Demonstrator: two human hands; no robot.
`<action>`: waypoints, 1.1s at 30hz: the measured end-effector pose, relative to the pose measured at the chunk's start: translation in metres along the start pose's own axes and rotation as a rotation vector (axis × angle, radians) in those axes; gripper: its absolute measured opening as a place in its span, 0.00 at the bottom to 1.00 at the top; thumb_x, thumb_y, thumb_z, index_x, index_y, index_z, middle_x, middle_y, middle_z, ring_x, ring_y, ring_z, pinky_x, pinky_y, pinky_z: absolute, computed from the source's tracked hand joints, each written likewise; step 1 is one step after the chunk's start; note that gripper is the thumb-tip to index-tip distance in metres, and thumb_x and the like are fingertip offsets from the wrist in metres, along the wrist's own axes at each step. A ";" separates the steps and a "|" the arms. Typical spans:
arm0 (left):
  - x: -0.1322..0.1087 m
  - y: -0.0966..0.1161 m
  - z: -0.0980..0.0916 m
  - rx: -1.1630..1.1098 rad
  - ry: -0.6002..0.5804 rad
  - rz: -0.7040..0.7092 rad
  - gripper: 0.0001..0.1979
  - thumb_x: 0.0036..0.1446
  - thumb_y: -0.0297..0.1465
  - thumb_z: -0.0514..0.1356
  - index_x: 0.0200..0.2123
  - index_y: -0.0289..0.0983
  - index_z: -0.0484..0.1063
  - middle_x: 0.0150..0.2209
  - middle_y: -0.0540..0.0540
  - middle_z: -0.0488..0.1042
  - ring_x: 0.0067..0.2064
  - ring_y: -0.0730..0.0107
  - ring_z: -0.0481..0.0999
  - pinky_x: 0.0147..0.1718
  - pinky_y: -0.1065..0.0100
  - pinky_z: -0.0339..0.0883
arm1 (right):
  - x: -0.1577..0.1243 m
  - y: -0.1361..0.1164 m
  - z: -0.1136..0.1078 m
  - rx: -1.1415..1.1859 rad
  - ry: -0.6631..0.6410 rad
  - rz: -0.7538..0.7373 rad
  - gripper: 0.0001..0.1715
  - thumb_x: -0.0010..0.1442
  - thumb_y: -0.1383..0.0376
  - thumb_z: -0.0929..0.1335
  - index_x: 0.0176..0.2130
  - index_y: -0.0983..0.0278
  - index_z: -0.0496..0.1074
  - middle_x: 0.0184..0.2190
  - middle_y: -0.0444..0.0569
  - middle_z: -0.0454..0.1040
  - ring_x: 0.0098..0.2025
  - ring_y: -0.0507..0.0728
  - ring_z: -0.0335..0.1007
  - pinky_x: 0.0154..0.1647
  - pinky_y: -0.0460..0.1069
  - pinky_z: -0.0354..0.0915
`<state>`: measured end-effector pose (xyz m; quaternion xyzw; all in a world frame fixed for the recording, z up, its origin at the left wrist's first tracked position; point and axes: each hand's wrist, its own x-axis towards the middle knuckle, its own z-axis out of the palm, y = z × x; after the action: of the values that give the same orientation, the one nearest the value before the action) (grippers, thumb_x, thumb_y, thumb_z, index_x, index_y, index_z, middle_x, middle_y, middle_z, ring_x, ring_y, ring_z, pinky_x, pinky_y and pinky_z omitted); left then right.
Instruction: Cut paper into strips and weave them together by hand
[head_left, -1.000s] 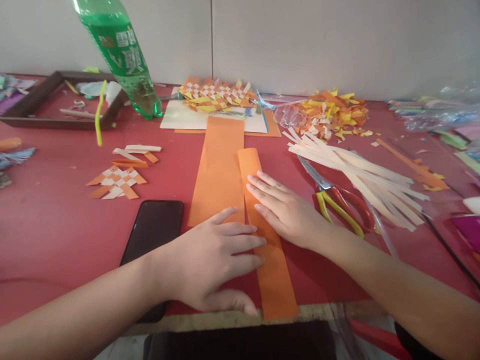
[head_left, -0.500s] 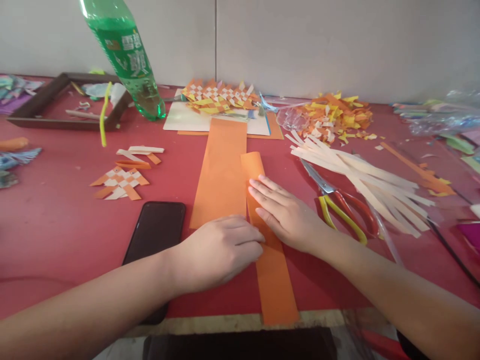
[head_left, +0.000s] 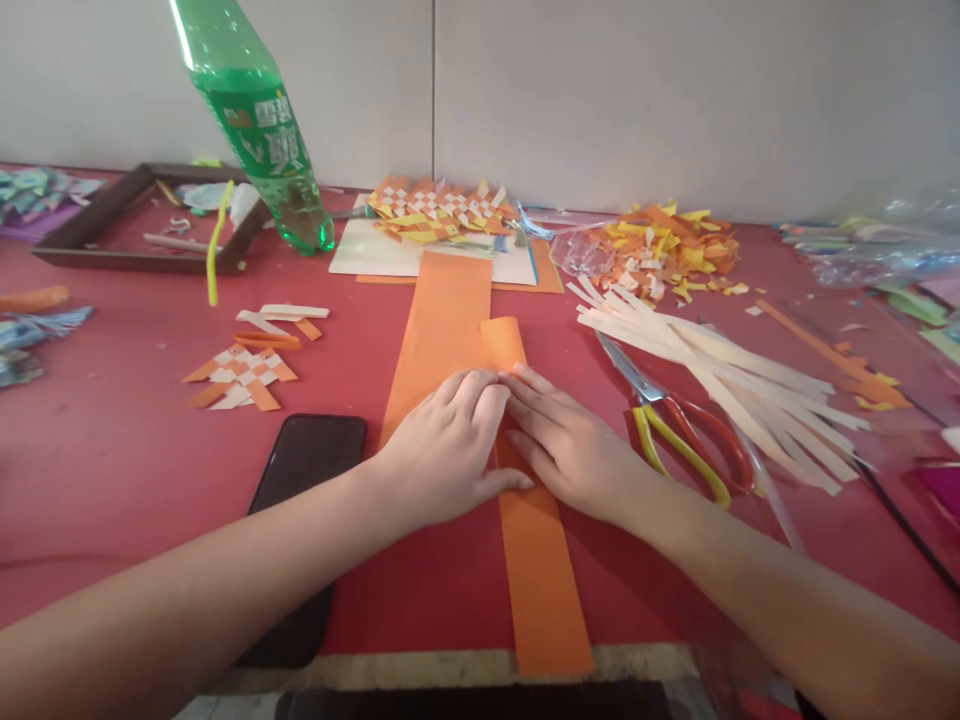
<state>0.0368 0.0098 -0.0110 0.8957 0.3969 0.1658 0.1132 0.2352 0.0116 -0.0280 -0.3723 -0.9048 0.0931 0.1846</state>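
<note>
While pressing the orange strip (head_left: 541,570), left hand (head_left: 442,447) and right hand (head_left: 577,452) flat, grip wide

Two bare forearms slant in from the near left and near right, and the hands meet in the middle. The left hand (head_left: 450,440) lies palm down, fingers together and slightly bent, with the thumb stretched out to the right. The right hand (head_left: 574,450) lies flat just beside it, fingers straight and pointing far-left, their tips touching the left fingertips. Neither hand grips anything.
</note>
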 end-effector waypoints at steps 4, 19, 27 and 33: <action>-0.004 -0.002 0.005 0.027 0.020 0.017 0.34 0.55 0.51 0.61 0.52 0.29 0.61 0.55 0.26 0.69 0.60 0.42 0.67 0.57 0.46 0.64 | 0.000 -0.001 -0.001 -0.019 0.008 -0.019 0.26 0.66 0.70 0.60 0.60 0.76 0.65 0.62 0.64 0.65 0.69 0.66 0.51 0.66 0.63 0.59; -0.004 -0.001 0.004 0.043 -0.015 -0.016 0.40 0.56 0.53 0.59 0.57 0.24 0.61 0.60 0.26 0.65 0.65 0.43 0.61 0.62 0.50 0.58 | 0.001 -0.004 -0.004 -0.033 -0.003 -0.005 0.26 0.66 0.70 0.61 0.61 0.73 0.66 0.62 0.60 0.66 0.69 0.65 0.51 0.65 0.63 0.61; -0.005 -0.002 0.003 0.064 -0.015 -0.019 0.40 0.58 0.52 0.57 0.60 0.25 0.60 0.62 0.27 0.64 0.66 0.43 0.59 0.63 0.48 0.56 | 0.001 -0.003 -0.004 -0.013 0.010 0.001 0.26 0.65 0.70 0.60 0.60 0.73 0.67 0.61 0.59 0.66 0.68 0.66 0.52 0.65 0.63 0.62; -0.006 0.001 0.003 0.086 0.003 -0.001 0.35 0.60 0.47 0.56 0.60 0.25 0.60 0.63 0.28 0.64 0.66 0.43 0.59 0.62 0.49 0.57 | 0.001 -0.004 -0.006 0.013 0.010 0.024 0.26 0.65 0.70 0.61 0.61 0.73 0.66 0.62 0.61 0.66 0.69 0.65 0.52 0.65 0.62 0.61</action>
<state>0.0347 0.0050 -0.0145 0.8993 0.4041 0.1500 0.0738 0.2344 0.0100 -0.0214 -0.3825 -0.8987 0.0994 0.1902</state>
